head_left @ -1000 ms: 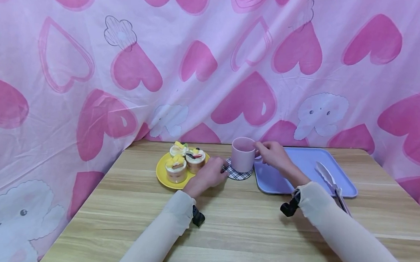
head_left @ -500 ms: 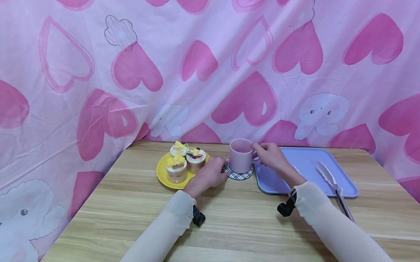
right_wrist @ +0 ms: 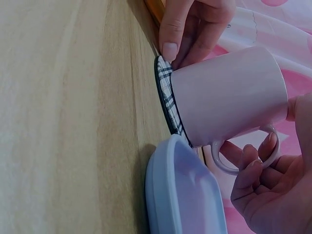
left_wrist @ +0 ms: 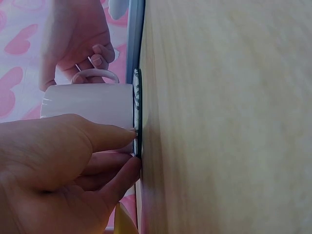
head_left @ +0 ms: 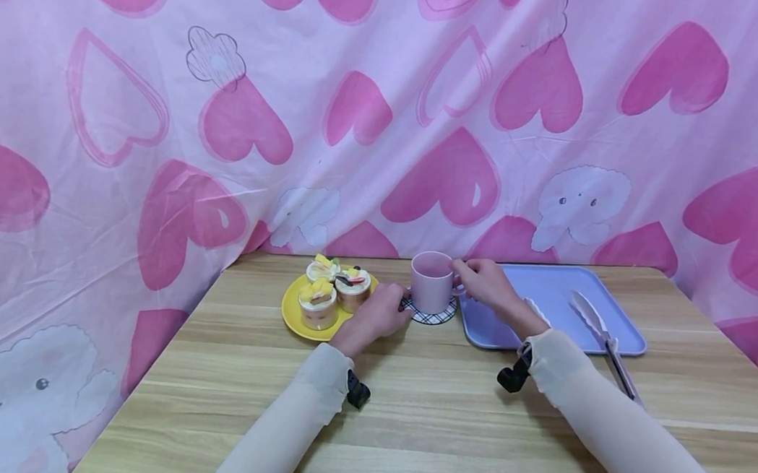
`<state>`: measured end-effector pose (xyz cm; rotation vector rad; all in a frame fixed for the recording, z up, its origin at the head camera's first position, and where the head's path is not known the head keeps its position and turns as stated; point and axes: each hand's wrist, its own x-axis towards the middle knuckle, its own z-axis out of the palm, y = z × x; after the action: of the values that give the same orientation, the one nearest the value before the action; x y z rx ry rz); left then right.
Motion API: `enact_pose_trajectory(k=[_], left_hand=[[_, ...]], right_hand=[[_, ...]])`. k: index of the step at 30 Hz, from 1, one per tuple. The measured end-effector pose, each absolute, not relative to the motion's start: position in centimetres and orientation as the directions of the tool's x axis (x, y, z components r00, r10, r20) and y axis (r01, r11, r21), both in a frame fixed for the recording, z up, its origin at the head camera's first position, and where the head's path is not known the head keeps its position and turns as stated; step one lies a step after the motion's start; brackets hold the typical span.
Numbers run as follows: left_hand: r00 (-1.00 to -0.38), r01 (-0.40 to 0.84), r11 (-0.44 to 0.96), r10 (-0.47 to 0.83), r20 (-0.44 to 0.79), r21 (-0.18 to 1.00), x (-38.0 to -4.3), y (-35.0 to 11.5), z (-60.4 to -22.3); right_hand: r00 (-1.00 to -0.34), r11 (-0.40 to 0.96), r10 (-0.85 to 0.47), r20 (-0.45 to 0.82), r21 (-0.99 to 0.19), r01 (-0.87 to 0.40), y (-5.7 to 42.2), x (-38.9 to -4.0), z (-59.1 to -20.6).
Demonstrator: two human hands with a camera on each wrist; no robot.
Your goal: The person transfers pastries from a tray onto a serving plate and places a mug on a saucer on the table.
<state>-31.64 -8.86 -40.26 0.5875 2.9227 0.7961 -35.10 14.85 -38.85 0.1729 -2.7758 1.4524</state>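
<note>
A pink mug stands upright on a round black-and-white plaid coaster. My right hand grips the mug by its handle, fingers through the loop and thumb up by the rim. On the other side, my left hand pinches the coaster's edge between thumb and fingers. In the right wrist view the mug's base sits on the plaid face, close beside the tray.
Left of the coaster, a yellow plate bears three dessert cups topped with fruit. A lavender tray lies to the right. Metal tongs rest across its front edge, partly behind my right forearm. A heart-patterned curtain hangs behind the table.
The mug has shifted slightly left and toward me, onto the middle of the coaster, my right hand moving along with it. My left hand has stayed at the coaster's edge.
</note>
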Motion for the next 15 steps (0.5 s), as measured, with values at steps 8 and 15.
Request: enact_pose_trajectory(k=[8, 15], left_hand=[[-0.927, 0.341, 0.783, 0.371, 0.049, 0.520, -32.5, -8.9, -41.2], [-0.925, 0.354, 0.782, 0.375, 0.065, 0.514, -33.0, -9.1, -41.7]], right_hand=[[-0.995, 0.564, -0.084, 0.049, -0.821, -0.088, 14.8, -35.0, -39.0], [-0.996, 0.563, -0.079, 0.039, -0.823, -0.077, 14.7, -35.0, -38.9]])
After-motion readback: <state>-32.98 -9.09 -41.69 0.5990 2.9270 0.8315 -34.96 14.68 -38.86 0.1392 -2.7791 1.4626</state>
